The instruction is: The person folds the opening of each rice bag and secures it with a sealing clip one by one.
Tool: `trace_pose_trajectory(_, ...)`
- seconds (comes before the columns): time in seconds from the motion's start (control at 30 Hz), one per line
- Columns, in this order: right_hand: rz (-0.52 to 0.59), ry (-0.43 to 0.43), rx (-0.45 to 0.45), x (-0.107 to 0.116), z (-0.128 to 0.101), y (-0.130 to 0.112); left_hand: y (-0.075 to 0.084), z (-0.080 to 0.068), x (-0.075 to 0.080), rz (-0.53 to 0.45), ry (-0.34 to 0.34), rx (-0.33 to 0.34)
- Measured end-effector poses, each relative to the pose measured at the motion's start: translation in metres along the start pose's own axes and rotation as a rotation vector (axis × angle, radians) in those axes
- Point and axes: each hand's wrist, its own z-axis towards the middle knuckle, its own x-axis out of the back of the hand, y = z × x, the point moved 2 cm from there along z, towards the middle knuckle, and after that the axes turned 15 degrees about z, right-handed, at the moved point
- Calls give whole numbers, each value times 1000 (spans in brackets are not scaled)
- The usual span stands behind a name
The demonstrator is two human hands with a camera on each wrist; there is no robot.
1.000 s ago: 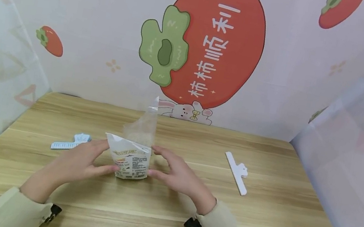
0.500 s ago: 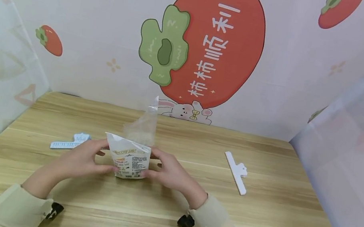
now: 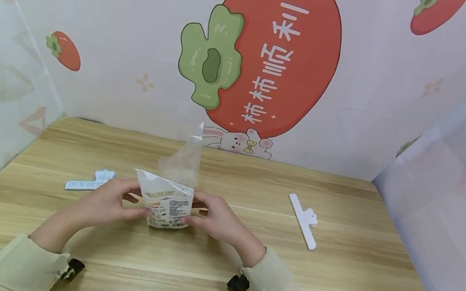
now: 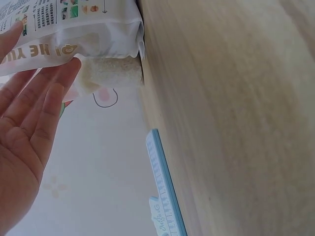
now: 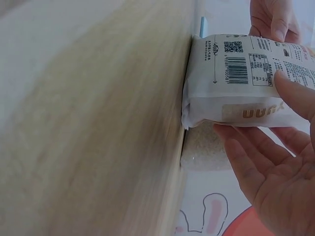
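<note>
A white printed food bag [image 3: 169,205] stands upright on the table, its top edge peaked at the left. My left hand [image 3: 107,204] holds its left side, thumb on the front and fingers reaching behind. On the right side my right hand [image 3: 216,218] grips it likewise; in the right wrist view the thumb [image 5: 294,93] lies on the printed face with the barcode. Directly behind stands a clear plastic bag [image 3: 183,160] with a tall pointed top; the wrist views show pale grains [image 5: 206,147] inside. The white bag hides its lower part in the head view.
On the wooden table [image 3: 236,286], a light-blue bag clip [image 3: 83,185] with a piano-key pattern lies left, close to my left hand. A white bag clip [image 3: 303,223] lies to the right. Patterned cloth walls [image 3: 131,34] enclose the back and sides.
My right hand has moved left, its thumb now on the white bag's front and its fingers behind. The left hand has shifted slightly at its side. The bags stand where they were.
</note>
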Motion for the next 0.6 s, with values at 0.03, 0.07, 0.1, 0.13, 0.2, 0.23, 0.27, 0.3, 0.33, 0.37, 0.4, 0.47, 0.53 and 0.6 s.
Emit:
trace_pose_trajectory(0.03, 11, 0, -3, 0, 0, 0, 0, 0, 0, -3, -1, 2)
trace_pose_trajectory(0.07, 19, 1, -6, 0, -1, 0, 1, 0, 0, -5, 0, 3)
trace_pose_trajectory(0.1, 25, 1, -12, 1, -1, 1, 1, 0, 0, -5, -1, 3)
trace_pose_trajectory(0.13, 30, 1, -15, 1, -1, 1, 1, 0, 0, -6, -1, 2)
trace_pose_trajectory(0.2, 37, -2, -22, 2, -2, 2, 2, 1, -1, -8, -3, -3)
trace_pose_trajectory(0.23, 42, -4, -23, 2, -2, 2, 2, 1, -1, -13, -5, -7)
trace_pose_trajectory(0.27, 39, -6, -23, 3, -3, 2, 3, 1, -2, -15, -7, -11)
trace_pose_trajectory(0.3, 40, -9, -24, 3, -4, 2, 3, 2, -2, -20, -10, -14)
trace_pose_trajectory(0.33, 42, -12, -25, 4, -5, 2, 4, 2, -3, -23, -14, -17)
trace_pose_trajectory(0.37, 42, -14, -27, 5, -6, 2, 4, 2, -3, -30, -17, -17)
trace_pose_trajectory(0.4, 41, -15, -28, 6, -7, 3, 5, 3, -4, -32, -19, -19)
trace_pose_trajectory(0.47, 29, -20, -23, 8, -10, 2, 7, 4, -5, -31, -25, -21)
trace_pose_trajectory(0.53, 17, -25, -15, 10, -13, 2, 9, 5, -6, -31, -30, -18)
trace_pose_trajectory(0.6, 6, -31, -3, 12, -15, 2, 11, 7, -7, -34, -34, -22)
